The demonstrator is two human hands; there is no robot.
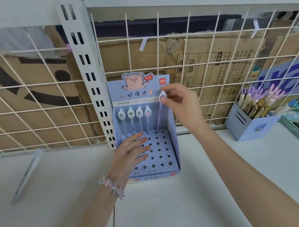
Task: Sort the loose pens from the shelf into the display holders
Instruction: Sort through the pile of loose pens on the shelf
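1. A pale lilac pen with a white oval charm top (160, 110) was pinched at its cap by the right hand (178, 100), fingers (165, 98) pressed together on it, its tip slanting down into a back-row hole at the holder's 1 o'clock, apparently to finish that row.
2. The blue cardboard pig-print display holder (173, 148) already held four upright charm pens (135, 115); the fifth was going in.
3. The left hand (130, 152) rested on the perforated deck, fingers spread, likely steadying the holder.
4. At 9 o'clock, one loose pale pen (26, 175) lay on the white shelf (61, 198); at 3 o'clock stood one blue box of coral-topped pens (252, 125).
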